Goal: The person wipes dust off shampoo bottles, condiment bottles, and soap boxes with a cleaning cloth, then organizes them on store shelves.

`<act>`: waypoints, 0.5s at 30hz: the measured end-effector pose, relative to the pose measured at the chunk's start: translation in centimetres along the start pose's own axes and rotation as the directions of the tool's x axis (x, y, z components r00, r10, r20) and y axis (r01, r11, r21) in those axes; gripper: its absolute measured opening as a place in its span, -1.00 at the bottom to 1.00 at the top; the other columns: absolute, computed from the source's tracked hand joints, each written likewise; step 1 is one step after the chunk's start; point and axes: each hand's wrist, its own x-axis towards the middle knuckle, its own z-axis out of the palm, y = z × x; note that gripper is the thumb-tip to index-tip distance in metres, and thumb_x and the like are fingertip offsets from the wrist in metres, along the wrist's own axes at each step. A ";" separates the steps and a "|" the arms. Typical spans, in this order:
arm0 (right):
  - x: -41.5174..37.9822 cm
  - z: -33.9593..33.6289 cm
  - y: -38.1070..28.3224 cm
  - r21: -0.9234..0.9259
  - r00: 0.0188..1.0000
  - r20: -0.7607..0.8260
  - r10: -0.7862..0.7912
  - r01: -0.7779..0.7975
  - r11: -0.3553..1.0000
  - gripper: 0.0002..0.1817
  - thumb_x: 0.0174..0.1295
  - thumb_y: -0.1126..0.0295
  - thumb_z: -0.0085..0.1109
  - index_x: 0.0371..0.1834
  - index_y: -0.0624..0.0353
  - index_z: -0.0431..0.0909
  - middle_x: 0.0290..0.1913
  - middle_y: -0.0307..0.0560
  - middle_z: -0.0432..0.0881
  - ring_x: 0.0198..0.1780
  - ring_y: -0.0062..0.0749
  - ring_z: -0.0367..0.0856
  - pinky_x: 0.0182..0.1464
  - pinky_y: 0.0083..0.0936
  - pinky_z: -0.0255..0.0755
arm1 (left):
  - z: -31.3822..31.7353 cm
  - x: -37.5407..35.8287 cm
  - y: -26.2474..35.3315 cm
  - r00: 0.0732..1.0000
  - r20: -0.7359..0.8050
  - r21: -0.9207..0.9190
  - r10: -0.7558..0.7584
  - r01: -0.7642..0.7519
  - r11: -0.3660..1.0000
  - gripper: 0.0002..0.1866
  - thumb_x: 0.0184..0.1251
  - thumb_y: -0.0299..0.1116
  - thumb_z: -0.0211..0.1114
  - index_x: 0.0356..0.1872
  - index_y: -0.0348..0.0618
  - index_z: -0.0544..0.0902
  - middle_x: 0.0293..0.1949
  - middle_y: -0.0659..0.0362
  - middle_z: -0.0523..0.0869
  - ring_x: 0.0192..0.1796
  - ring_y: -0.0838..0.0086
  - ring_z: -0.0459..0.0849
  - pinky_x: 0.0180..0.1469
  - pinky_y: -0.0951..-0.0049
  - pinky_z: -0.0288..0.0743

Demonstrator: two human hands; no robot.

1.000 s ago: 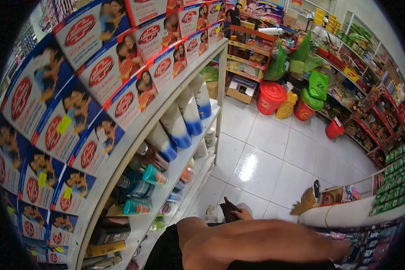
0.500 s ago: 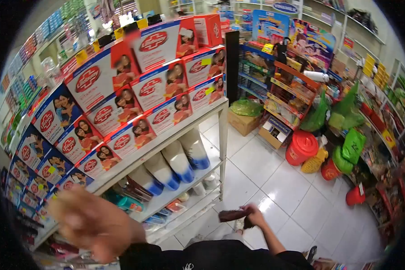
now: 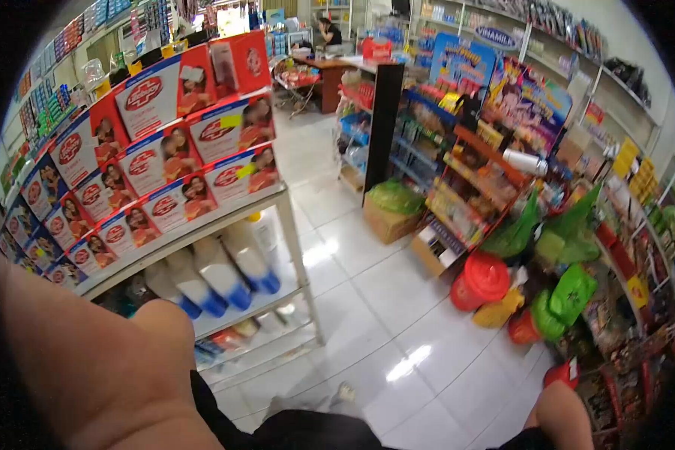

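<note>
My left hand and wrist [image 3: 97, 367] are very close to the camera at lower left, overlapping the stacked soap boxes [image 3: 146, 161] in this view. The fingers are hidden, so I cannot tell what this hand holds. Red, white and blue, these boxes stand in rows on top of a white metal rack [image 3: 296, 255]. White bottles with blue caps [image 3: 229, 285] lie tilted on the shelf beneath. At the lower right edge, only a bare part of my right arm [image 3: 562, 412] shows beside the black sleeve; the hand is out of frame.
White floor tiles [image 3: 352, 300] run between the rack and the snack stand [image 3: 472, 187]. A red lidded bucket [image 3: 480, 280], green bags [image 3: 574, 292] and a cardboard box [image 3: 390, 221] sit on the floor. Far back, a person [image 3: 328, 34] is by a brown desk [image 3: 330, 82].
The view has swung left-to-right, showing more of the shop's back. My left hand has come closer to the camera. My right hand, holding a dark brown flat thing before, has left the frame.
</note>
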 end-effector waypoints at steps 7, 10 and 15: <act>-1.7 1.4 6.2 0.089 0.971 -0.038 0.237 -0.233 0.968 -0.65 -0.15 0.47 -0.13 -0.21 0.23 0.40 -0.46 -0.14 0.46 -0.54 -0.40 0.43 -0.47 -0.55 0.37 | 2.7 -1.1 -0.9 0.997 0.046 -0.071 -0.060 0.063 0.995 -0.55 0.18 0.05 0.04 -0.16 -0.14 0.52 -0.12 0.08 0.49 -0.09 0.32 0.42 0.02 0.31 0.20; -3.7 3.2 9.6 0.157 0.918 -0.042 0.393 -0.383 0.910 -0.67 -0.14 0.45 -0.13 -0.22 0.22 0.41 -0.46 -0.14 0.46 -0.53 -0.39 0.44 -0.46 -0.54 0.37 | 3.7 -1.5 -1.3 0.994 0.071 -0.104 -0.081 0.088 0.991 -0.54 0.18 0.06 0.02 -0.16 -0.13 0.52 -0.13 0.09 0.49 -0.11 0.34 0.42 -0.01 0.33 0.20; -7.9 6.5 14.7 0.271 0.778 0.000 0.628 -0.604 0.749 -0.69 -0.11 0.42 -0.12 -0.23 0.21 0.42 -0.46 -0.13 0.47 -0.52 -0.39 0.45 -0.45 -0.52 0.38 | 5.8 -2.6 -1.6 0.981 0.112 -0.177 -0.161 0.179 0.968 -0.54 0.19 0.08 -0.01 -0.15 -0.11 0.51 -0.15 0.10 0.49 -0.14 0.37 0.42 -0.05 0.35 0.22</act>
